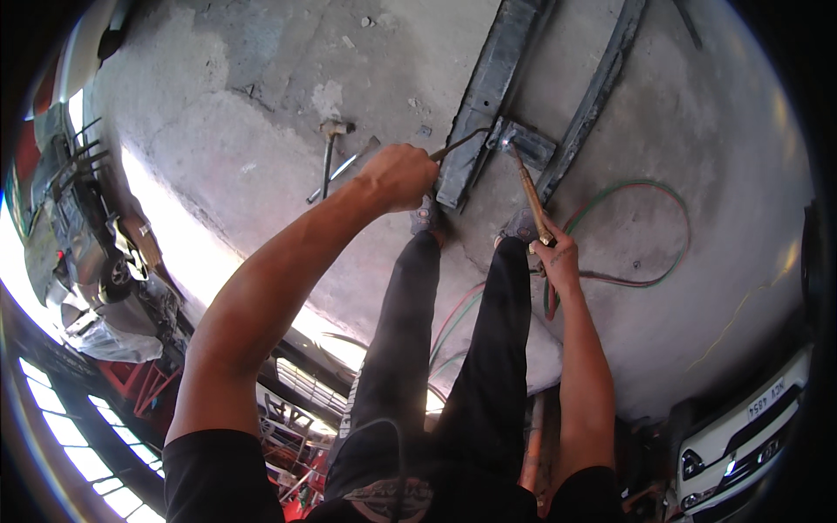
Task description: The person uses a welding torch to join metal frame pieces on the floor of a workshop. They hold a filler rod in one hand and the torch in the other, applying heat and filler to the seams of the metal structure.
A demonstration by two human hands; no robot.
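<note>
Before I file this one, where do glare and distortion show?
Head view: strong light washes out a strip of floor at left; head view: a bright spot shows at the tip of the brass torch; head view: fisheye distortion bends the outer surroundings.

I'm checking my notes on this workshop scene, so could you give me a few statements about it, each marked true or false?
1. The right grip is closed on a brass-coloured torch. True.
2. The left grip is empty. False: it is closed on a dark rod with a bent far end.
3. A small metal piece lies between two long metal bars. True.
4. The hammer lies inside the loop of hoses. False: the hammer lies left of the left grip, while the hoses loop over the floor on the right.
5. The torch tip points toward a bright spot on the small metal piece. True.
</note>
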